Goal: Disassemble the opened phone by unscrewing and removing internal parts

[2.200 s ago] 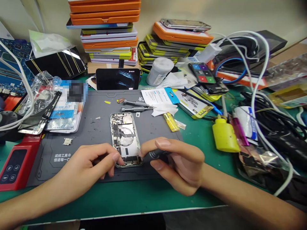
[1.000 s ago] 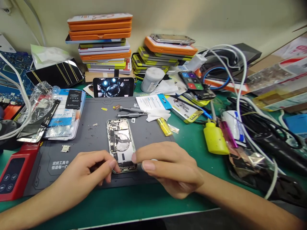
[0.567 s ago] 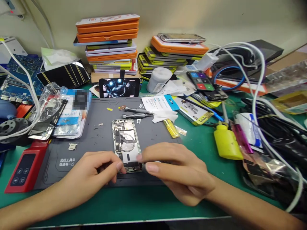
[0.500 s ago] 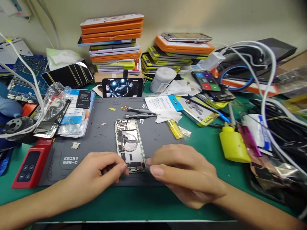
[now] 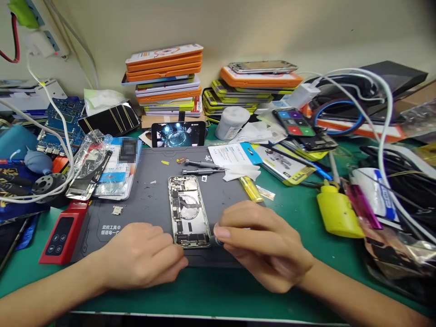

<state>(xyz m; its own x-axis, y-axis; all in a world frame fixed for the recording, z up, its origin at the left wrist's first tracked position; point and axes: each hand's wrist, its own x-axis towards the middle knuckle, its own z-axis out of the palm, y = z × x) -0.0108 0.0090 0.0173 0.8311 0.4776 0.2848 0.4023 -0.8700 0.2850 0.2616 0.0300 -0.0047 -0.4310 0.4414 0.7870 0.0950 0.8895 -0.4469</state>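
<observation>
- While both hands are low over the counter (image 5: 204, 290), an opened phone (image 5: 189, 211) lies between them on the grey mat (image 5: 150, 168), its inner parts facing up.
- Right hand (image 5: 264, 245): grip closed in a pinch on a small dark tool (image 5: 218, 241), just beside the phone's near right corner. Most of the tool is hidden by the fingers; its type cannot be confirmed, nor whether its end touches the frame.
- Left hand (image 5: 146, 254): grip curled, knuckles up, close by the phone's near left corner. From where I stand I cannot tell whether it is holding anything.
- Step in hand, in my judgement: fine tool work along the phone's near edge.
- Next move, in my judgement: it calls for a steady tool end at that edge and a firmly braced frame.
- Orientation: the phone's long axis runs away from the person, the far end leaning slightly left. Its short near edge faces the person; the far edge points towards an upright phone (image 5: 179, 134) with a lit screen.
- Surroundings: two grey screwdrivers (image 5: 203, 171) lie past the far end; a small metal bracket (image 5: 117, 210) sits well to the left.
</observation>
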